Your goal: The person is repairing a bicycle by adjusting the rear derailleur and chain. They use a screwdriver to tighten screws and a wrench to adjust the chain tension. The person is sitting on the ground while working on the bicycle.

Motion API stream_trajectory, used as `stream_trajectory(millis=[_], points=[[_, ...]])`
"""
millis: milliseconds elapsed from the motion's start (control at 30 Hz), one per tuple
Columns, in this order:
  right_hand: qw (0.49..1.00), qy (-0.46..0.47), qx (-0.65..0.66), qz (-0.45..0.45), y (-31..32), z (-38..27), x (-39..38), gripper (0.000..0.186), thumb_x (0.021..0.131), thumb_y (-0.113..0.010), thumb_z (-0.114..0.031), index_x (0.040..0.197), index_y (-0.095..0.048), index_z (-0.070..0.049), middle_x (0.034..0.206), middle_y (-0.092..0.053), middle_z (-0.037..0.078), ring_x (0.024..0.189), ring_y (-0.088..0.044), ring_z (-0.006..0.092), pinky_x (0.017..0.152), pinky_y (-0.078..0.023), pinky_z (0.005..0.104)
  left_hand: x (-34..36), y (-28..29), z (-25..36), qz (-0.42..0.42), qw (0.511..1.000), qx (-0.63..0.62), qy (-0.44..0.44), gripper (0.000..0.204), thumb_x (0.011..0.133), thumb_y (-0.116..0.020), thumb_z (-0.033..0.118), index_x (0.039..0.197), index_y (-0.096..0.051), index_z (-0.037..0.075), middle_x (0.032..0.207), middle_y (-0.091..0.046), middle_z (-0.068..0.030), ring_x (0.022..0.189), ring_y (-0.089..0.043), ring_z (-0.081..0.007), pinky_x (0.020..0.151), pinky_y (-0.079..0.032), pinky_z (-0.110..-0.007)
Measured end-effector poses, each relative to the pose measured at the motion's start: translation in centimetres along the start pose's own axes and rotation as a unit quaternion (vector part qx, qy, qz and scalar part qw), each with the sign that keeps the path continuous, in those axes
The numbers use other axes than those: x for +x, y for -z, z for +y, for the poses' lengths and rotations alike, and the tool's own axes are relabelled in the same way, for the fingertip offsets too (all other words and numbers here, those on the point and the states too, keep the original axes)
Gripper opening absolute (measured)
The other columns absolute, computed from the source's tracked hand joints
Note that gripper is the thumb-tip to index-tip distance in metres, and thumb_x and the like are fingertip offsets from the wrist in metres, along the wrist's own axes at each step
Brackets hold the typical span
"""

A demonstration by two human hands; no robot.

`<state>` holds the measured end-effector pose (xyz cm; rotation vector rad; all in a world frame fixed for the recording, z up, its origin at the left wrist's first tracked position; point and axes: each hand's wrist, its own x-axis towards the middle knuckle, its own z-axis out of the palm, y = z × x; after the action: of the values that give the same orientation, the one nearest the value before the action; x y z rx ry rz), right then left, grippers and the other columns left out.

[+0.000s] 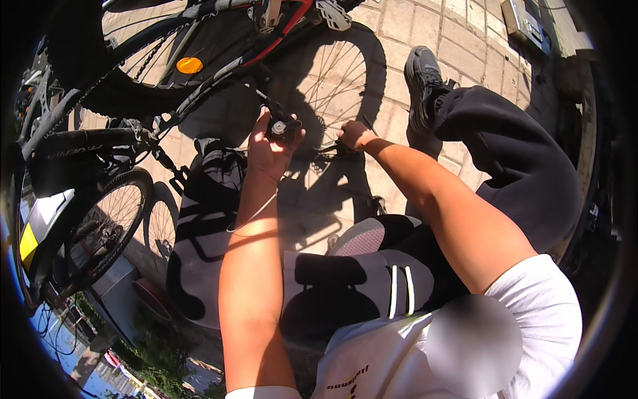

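My left hand (267, 149) is raised below the bicycle frame, its fingers closed round a small black bicycle part with a round silver bolt (278, 127). Whether that part is fixed to the bike cannot be made out against the dark shadow. To the right of it, my right hand (355, 135) is closed in a pinch over the paving. Any thing in its fingers is too small and dark to name. Above both hands lies the bicycle (222, 83), with a grey and red frame and an orange oval reflector (189, 65) by its wheel.
A second bicycle wheel (109, 223) stands at the left. My bent legs in dark trousers (531, 143) flank the work area, a black shoe (424, 86) planted on the light paving (395, 30). A metal box (525, 25) sits at the far right.
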<state>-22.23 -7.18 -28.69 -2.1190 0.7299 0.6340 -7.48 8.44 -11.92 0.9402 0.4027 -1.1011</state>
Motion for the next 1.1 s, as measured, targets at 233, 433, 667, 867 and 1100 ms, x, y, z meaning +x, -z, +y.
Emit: stream_trajectory(millis=[233, 433, 667, 867, 1100], points=[[0.994, -0.006, 0.072, 0.079, -1.2, 0.6, -0.9, 0.036, 0.089, -0.053, -0.034, 0.093, -0.063, 0.000, 0.093, -0.063, 0.025, 0.093, -0.060, 0.0397, 0.080, -0.047, 0.0455, 0.1, -0.2, 0.0, 0.005, 1.000, 0.007, 0.008, 0.037, 0.092, -0.052, 0.042, 0.099, -0.061, 0.006, 0.095, -0.065, -0.0106, 0.090, -0.062, -0.0272, 0.081, -0.051, -0.043], [0.993, 0.066, -0.004, 0.097, -1.4, -0.5, -1.2, 0.020, 0.083, -0.057, -0.026, 0.094, -0.067, -0.012, 0.100, -0.064, 0.015, 0.098, -0.060, 0.0314, 0.080, -0.047, 0.0406, -0.4, -0.3, 0.5, -0.006, 1.000, 0.005, 0.023, 0.038, 0.092, -0.052, 0.042, 0.098, -0.061, 0.006, 0.095, -0.065, -0.0104, 0.090, -0.062, -0.0274, 0.080, -0.051, -0.043], [0.975, 0.141, -0.151, 0.079, -2.7, -1.3, -4.5, 0.019, 0.080, -0.051, -0.015, 0.090, -0.066, -0.010, 0.096, -0.065, 0.011, 0.100, -0.058, 0.0289, 0.081, -0.045, 0.0418, -2.3, -0.2, 0.9, 0.022, 1.000, 0.009, 0.014, 0.036, 0.093, -0.051, 0.041, 0.093, -0.063, 0.008, 0.092, -0.064, -0.0100, 0.088, -0.061, -0.0272, 0.079, -0.051, -0.044], [0.974, 0.189, -0.118, -0.025, -7.3, 1.1, -5.7, 0.027, 0.077, -0.050, -0.009, 0.101, -0.063, -0.005, 0.106, -0.062, 0.017, 0.100, -0.059, 0.0333, 0.085, -0.048, 0.0412, -1.8, -0.8, 1.3, -0.007, 1.000, 0.019, 0.019, 0.035, 0.092, -0.052, 0.040, 0.091, -0.062, 0.007, 0.092, -0.064, -0.0105, 0.090, -0.060, -0.0276, 0.080, -0.051, -0.044], [0.985, 0.104, 0.018, 0.133, -6.8, 1.0, -4.3, 0.019, 0.073, -0.062, -0.016, 0.089, -0.063, -0.005, 0.090, -0.061, 0.018, 0.087, -0.060, 0.0361, 0.079, -0.049, 0.0419, -1.1, -0.6, 0.5, 0.011, 1.000, -0.008, 0.012, 0.036, 0.092, -0.053, 0.040, 0.096, -0.061, 0.005, 0.094, -0.064, -0.0107, 0.090, -0.061, -0.0272, 0.082, -0.050, -0.043]])
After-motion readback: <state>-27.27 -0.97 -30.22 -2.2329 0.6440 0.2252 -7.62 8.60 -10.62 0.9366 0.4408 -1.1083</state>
